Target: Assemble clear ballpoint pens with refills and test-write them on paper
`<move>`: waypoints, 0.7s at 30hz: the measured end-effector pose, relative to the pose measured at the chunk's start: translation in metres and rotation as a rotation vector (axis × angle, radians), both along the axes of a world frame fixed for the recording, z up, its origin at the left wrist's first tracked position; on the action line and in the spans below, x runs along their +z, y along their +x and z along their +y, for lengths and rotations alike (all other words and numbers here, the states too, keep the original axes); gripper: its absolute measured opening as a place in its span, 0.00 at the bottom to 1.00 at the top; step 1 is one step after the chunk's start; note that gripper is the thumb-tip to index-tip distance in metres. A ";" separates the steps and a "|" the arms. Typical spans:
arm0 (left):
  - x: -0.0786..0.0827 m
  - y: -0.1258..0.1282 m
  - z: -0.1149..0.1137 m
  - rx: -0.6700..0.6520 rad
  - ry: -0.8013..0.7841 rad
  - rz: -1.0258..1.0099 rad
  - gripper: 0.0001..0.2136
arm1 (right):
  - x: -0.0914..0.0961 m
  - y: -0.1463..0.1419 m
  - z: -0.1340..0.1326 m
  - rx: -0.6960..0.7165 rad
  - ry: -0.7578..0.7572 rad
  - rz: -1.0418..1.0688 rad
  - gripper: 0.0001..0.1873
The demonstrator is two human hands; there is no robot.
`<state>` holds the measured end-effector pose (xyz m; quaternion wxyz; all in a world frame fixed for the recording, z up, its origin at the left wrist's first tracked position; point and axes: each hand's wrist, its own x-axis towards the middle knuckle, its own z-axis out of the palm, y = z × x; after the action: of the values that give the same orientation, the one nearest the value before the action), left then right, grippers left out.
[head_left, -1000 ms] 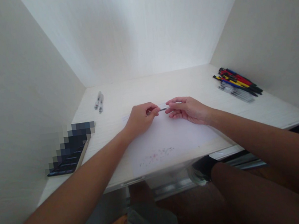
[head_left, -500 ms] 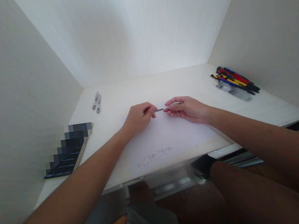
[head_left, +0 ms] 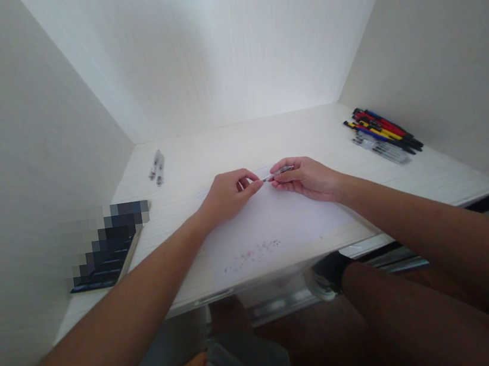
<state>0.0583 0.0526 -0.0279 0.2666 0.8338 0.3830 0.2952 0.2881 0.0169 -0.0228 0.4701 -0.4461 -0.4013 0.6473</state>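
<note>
Both my hands meet over a white sheet of paper [head_left: 272, 221] in the middle of the desk [head_left: 230, 143]. My right hand [head_left: 304, 178] pinches a thin clear pen [head_left: 280, 172] that points left. My left hand [head_left: 228, 194] is closed, with thumb and forefinger pinched at the pen's left tip; what they hold is too small to make out. Faint coloured scribbles [head_left: 251, 255] mark the paper near the front edge.
A pile of several coloured pens [head_left: 382, 132] lies at the back right. Two clear pens [head_left: 156, 167] lie at the back left. A dark blurred flat object [head_left: 108, 246] rests at the left edge. White walls close in three sides. My knees show below the desk.
The hands stayed together over the paper. The pen in my right hand tilted slightly, its far end rising, while my left fingers shifted on its tip.
</note>
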 end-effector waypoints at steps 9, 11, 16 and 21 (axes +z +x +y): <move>0.005 -0.003 0.001 0.112 0.078 -0.021 0.08 | 0.005 -0.004 -0.002 -0.050 -0.015 -0.020 0.08; 0.004 -0.004 0.002 0.105 0.074 -0.014 0.08 | 0.006 -0.005 -0.003 -0.075 -0.020 -0.029 0.08; -0.001 -0.002 0.003 0.047 0.124 0.025 0.08 | 0.007 -0.008 -0.004 -0.090 -0.019 -0.034 0.08; -0.001 -0.001 0.001 0.033 0.136 0.029 0.08 | 0.007 -0.008 -0.004 -0.088 -0.021 -0.029 0.09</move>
<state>0.0570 0.0535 -0.0287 0.1990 0.8476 0.3796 0.3127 0.2798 0.0130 -0.0155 0.4874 -0.4775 -0.3815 0.6237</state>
